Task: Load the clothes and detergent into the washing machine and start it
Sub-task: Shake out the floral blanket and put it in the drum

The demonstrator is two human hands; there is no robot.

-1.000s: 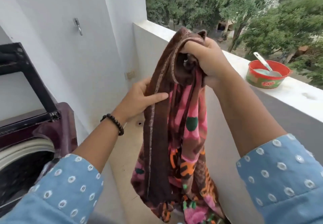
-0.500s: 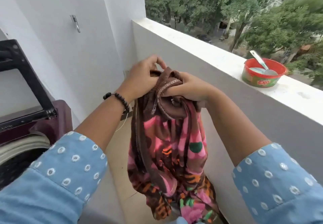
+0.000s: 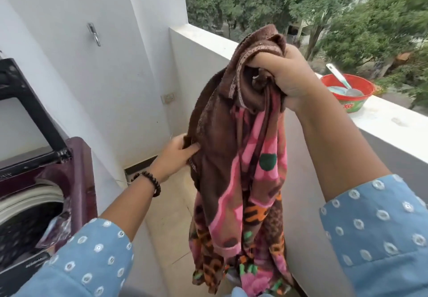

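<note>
A brown and pink patterned cloth hangs in front of me over the balcony floor. My right hand grips its bunched top, raised high. My left hand pinches the cloth's brown left edge lower down, thumb on the fabric. The maroon top-loading washing machine stands at the lower left with its black lid raised and its drum open. A red detergent bowl with a white scoop in it sits on the parapet at the right.
A white parapet wall runs along the right, with trees beyond it. White walls with a metal hook stand to the left and ahead. Bare tiled floor lies between machine and parapet.
My right hand has lifted the cloth's top from chest height up high. My left hand let go of the top and moved down to the cloth's left edge.
</note>
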